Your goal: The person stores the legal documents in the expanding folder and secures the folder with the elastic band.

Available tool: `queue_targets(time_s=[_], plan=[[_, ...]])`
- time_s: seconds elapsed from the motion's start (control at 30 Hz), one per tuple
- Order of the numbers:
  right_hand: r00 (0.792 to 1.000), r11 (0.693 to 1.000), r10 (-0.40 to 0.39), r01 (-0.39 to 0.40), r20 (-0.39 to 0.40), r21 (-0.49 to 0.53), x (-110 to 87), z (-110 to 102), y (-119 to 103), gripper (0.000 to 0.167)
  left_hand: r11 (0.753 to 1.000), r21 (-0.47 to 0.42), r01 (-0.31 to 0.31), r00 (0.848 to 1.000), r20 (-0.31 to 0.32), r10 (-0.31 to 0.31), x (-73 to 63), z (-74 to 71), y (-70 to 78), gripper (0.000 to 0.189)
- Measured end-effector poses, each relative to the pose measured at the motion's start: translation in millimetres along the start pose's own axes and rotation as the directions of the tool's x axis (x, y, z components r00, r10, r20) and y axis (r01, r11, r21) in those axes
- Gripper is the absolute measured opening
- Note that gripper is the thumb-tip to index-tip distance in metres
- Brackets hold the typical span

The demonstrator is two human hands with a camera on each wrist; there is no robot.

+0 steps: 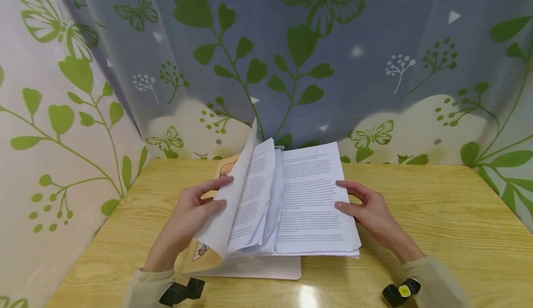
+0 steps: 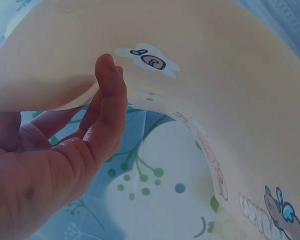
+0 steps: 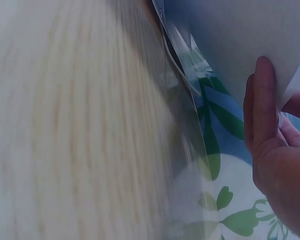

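Observation:
A peach cover with cartoon prints (image 1: pixel 201 258) bends upward at the left side of a bundle of papers. My left hand (image 1: pixel 189 213) grips its edge; the left wrist view shows fingers against the peach face of the cover (image 2: pixel 215 55). Several printed sheets (image 1: pixel 251 192) lean upright in the middle, their lower corners fanned. To their right, more printed sheets (image 1: pixel 310 197) lie spread toward my right hand (image 1: pixel 372 213). That hand pinches their right edge between thumb and fingers, and in the right wrist view its fingers (image 3: pixel 264 100) press on the blank back of a sheet.
Beneath the papers, a pale backing panel (image 1: pixel 270 268) shows along the front. The wooden table (image 1: pixel 437 211) extends on both sides. A curtain with leaves and butterflies (image 1: pixel 266 63) hangs behind and at the sides. Each wrist carries a black strap device (image 1: pixel 182 292).

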State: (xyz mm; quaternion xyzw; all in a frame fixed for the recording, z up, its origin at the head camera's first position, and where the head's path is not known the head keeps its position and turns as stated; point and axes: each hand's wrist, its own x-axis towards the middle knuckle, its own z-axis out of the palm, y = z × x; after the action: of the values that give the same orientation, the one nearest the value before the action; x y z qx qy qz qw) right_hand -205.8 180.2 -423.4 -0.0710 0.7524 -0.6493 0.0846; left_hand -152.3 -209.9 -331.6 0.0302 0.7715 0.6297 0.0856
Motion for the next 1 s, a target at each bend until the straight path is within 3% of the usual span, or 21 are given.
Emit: queue_targets(time_s=[0.57,0.83,1.0], plan=[[1.000,1.000,0.018,-0.018,0.019,-0.015,4.2,15.8,-4.0,0.064,1.000,-0.003,0.002,1.000,-0.004,-0.002,-0.2,1.4,0.4,0.052],[0.999,0.998,0.035,-0.035,-0.005,-0.061,4.7,20.0,-7.7,0.066,1.000,0.003,0.000,1.000,-0.005,0.000,0.6,1.6,-0.3,0.052],[0.999,0.999,0.038,-0.038,-0.012,-0.035,4.5,20.5,-9.8,0.070,1.000,0.003,0.003,1.000,-0.007,-0.003,0.8,1.8,-0.8,0.052]])
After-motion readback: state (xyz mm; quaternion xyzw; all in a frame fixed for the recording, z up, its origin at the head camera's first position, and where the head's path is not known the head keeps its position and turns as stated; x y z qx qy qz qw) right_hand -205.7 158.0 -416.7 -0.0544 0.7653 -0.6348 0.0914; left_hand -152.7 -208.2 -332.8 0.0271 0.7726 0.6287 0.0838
